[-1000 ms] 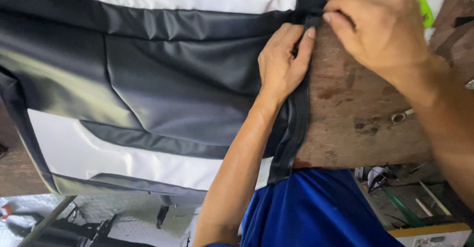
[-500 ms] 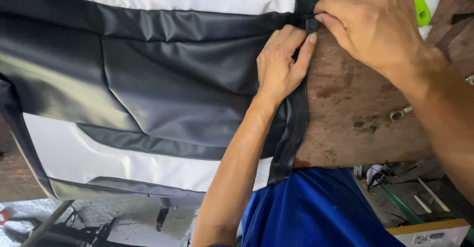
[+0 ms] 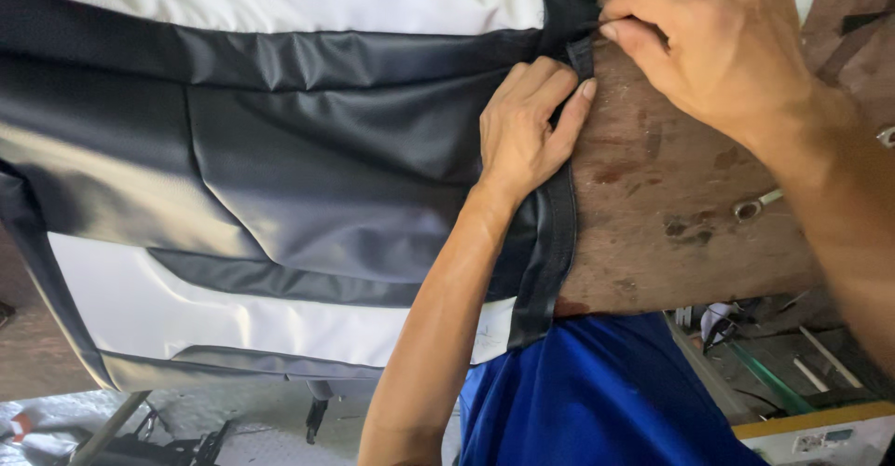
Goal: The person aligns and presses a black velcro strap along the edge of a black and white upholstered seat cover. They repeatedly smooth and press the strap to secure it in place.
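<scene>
- While the black-and-white seat cover [image 3: 280, 177] lies spread across the wooden tabletop [image 3: 681, 214] as it did a second ago, its black edge strip [image 3: 559, 242] runs down the right side to the tabletop's near edge.
- The left hand [image 3: 527, 130] presses flat on the cover beside that strip, fingers together, barely shifted since the earlier frame.
- The right hand [image 3: 718, 47] pinches the strip's top end between thumb and forefinger; it has drawn slightly nearer the left fingertips [image 3: 587, 89].
- A small metal piece [image 3: 750, 207] lies on the tabletop near the right forearm.
- A blue shirt [image 3: 606, 391] shows below the tabletop.
</scene>
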